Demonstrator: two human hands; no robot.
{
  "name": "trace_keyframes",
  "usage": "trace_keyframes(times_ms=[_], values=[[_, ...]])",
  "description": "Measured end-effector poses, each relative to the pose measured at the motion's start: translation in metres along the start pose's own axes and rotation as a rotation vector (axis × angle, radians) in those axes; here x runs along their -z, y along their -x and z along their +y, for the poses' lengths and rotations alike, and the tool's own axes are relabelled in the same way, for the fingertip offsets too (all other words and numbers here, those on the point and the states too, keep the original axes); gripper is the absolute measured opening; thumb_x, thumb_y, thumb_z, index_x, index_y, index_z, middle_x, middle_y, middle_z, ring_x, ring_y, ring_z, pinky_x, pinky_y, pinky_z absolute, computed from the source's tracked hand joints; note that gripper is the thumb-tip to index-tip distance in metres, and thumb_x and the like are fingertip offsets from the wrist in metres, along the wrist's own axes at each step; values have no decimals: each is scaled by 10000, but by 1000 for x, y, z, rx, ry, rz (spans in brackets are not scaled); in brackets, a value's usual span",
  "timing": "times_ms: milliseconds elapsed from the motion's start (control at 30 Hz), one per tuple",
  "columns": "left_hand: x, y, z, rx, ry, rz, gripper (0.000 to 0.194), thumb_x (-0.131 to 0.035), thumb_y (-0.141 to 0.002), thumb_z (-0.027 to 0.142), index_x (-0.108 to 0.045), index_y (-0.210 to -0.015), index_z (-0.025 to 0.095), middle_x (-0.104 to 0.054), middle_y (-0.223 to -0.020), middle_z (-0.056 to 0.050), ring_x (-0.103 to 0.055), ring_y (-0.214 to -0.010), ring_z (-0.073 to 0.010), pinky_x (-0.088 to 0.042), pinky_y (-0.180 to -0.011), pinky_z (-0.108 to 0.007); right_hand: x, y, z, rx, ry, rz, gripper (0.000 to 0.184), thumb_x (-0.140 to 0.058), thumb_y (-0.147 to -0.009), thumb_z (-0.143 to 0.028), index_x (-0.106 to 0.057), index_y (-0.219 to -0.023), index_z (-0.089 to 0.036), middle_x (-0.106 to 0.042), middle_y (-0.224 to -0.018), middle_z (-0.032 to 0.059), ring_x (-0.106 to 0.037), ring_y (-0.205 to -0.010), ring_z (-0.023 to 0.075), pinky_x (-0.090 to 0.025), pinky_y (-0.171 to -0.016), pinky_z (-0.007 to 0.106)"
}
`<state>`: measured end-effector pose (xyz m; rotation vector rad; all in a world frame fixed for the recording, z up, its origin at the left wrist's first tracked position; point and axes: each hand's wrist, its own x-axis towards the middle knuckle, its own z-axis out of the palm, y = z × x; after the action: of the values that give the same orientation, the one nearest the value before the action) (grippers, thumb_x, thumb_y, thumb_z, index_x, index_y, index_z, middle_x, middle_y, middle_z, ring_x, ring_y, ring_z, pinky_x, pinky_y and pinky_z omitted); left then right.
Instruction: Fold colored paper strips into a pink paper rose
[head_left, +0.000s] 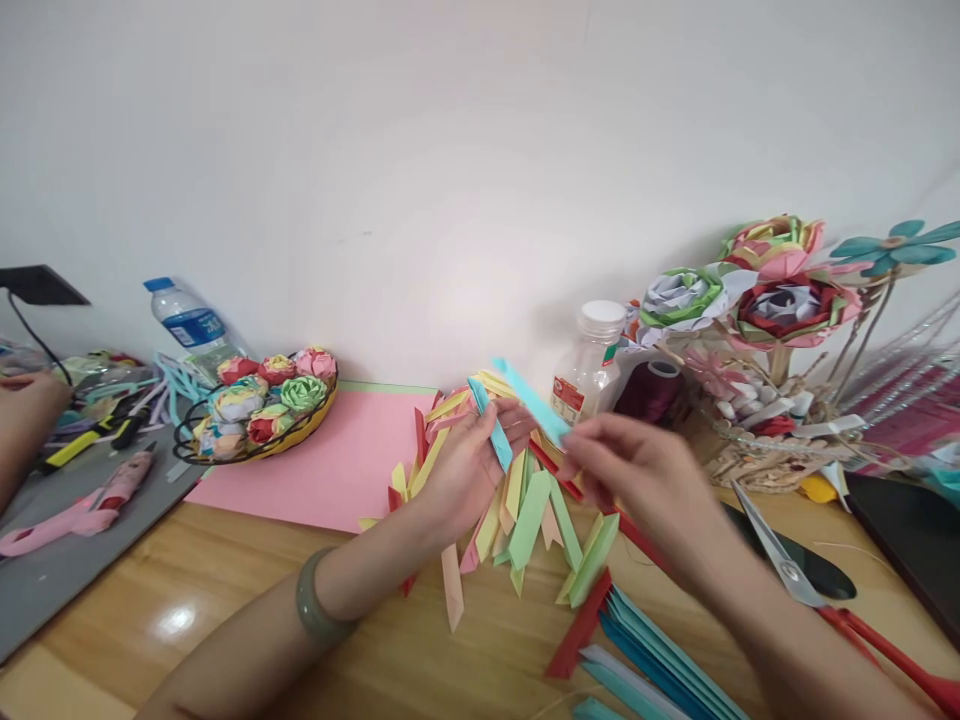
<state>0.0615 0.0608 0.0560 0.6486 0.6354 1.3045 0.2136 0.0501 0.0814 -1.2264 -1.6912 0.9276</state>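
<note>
My left hand (471, 468), a green bangle (321, 598) on its wrist, is closed on a folded blue paper strip (495, 436) between thumb and fingers. In a pinch, my right hand (637, 465) holds a light blue paper strip (531, 402), slanting up to the left and apart from the other strip. Below both hands spreads a pile of folded paper strips (531, 518) in green, yellow, pink and red. Nearer me on the right lie stacked blue strips (664, 650) beside a red strip (581, 625).
Pink paper (322, 470) lies left of the pile, under a basket (330, 415) of paper flowers. Scissors (795, 575) rest at right near a flower basket (750, 465). A clear bottle (589, 365) stands behind. At left are a pink glue gun (94, 510) and another person's hand (30, 410).
</note>
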Motion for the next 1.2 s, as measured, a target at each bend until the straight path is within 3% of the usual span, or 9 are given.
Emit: trace_keyframes(times_ms=[67, 133, 233, 367, 500, 667, 833, 1033, 1200], values=[[-3, 2, -2, -23, 21, 12, 170, -451, -849, 244, -571, -921, 148, -646, -979, -79, -578, -1011, -185, -395, -949, -338, -22, 4, 6, -137, -219, -129, 186, -477, -753, -275, -524, -602, -178, -601, -548, -3, -491, -382, 88, -348, -372, 199], [-5, 4, -4, -5, 36, 19, 202, -452, -848, 284, -559, -967, 160, -635, -1028, -84, -572, -1028, -188, -383, -962, -345, -39, 7, 12, -243, -290, -210, 176, -485, -732, -239, -488, -569, -174, -584, -537, -15, -455, -374, 67, -345, -385, 188], [-5, 5, -7, 28, 33, 3, 247, -452, -843, 338, -549, -990, 165, -623, -1067, -94, -573, -1028, -192, -375, -966, -354, -48, 10, 18, -292, -320, -185, 181, -465, -742, -246, -457, -575, -176, -568, -544, -25, -432, -373, 59, -332, -394, 189], [-4, 6, -10, 8, -69, -38, 237, -474, -834, 325, -553, -986, 161, -632, -1041, -93, -576, -1008, -199, -404, -917, -357, -42, 12, 18, -194, -179, -127, 189, -429, -785, -281, -442, -620, -190, -547, -580, -26, -454, -417, 80, -354, -431, 207], [-3, 9, -11, 65, -154, -100, 266, -484, -831, 309, -549, -1044, 162, -643, -1004, -94, -580, -974, -190, -438, -835, -322, -35, 12, 16, -33, 186, -144, 192, -380, -831, -274, -424, -659, -203, -509, -598, -25, -494, -501, 117, -359, -488, 226], [1, 10, -12, 152, -193, -130, 270, -501, -821, 302, -566, -1044, 164, -629, -1030, -88, -581, -931, -171, -446, -793, -288, -27, 7, 15, 19, 527, -230, 166, -332, -852, -220, -415, -709, -201, -549, -705, 15, -526, -625, 156, -345, -552, 254], [4, 6, -10, 163, -124, -153, 262, -477, -833, 310, -575, -1016, 150, -628, -1027, -103, -584, -921, -184, -451, -778, -307, -18, 3, 20, 169, 487, -325, 151, -312, -863, -198, -430, -769, -197, -561, -806, 33, -521, -701, 154, -362, -597, 254], [1, 8, -10, 166, -73, -196, 247, -462, -841, 303, -588, -979, 141, -640, -1008, -109, -576, -967, -197, -437, -817, -317, -13, 3, 16, 133, 596, -396, 182, -313, -873, -221, -488, -833, -194, -594, -819, 40, -547, -678, 165, -362, -574, 263], [0, 5, -10, 152, -89, -118, 198, -495, -823, 277, -607, -898, 133, -657, -940, -105, -594, -938, -192, -436, -842, -331, -6, -2, 10, 72, 731, -387, 245, -376, -855, -256, -556, -701, -192, -641, -757, 45, -592, -688, 202, -369, -561, 282]])
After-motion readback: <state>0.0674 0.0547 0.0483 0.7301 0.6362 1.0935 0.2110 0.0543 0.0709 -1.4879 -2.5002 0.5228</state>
